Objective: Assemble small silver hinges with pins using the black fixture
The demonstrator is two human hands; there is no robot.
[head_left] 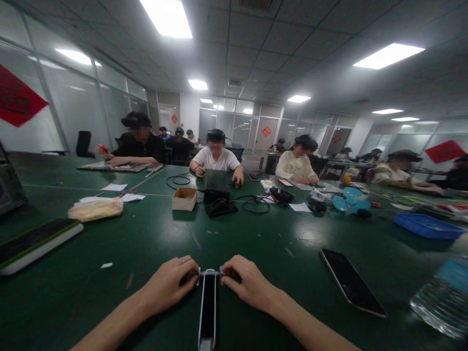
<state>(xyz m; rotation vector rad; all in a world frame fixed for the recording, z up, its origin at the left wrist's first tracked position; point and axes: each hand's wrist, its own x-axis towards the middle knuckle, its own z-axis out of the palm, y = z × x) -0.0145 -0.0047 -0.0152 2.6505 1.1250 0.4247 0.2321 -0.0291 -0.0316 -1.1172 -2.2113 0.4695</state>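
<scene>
A long, narrow device (208, 312) with a silver frame and a black strip down its middle lies on the green table, pointing away from me. Small metal end pieces stick out to both sides at its far end. My left hand (171, 279) pinches the left end piece (198, 277) between thumb and fingers; a ring is on one finger. On the other side, my right hand (248, 280) grips the right end piece (221, 275) the same way. The exact kind of device cannot be made out, and the fingers partly hide the end pieces.
A phone (353, 282) and a water bottle (444, 292) are at right, with a blue tray (427, 225) beyond. A green-edged box (40, 243) lies left. Ahead are a small carton (184, 199), a black stand (221, 208), cables and a blue fan (351, 200). Several people sit opposite.
</scene>
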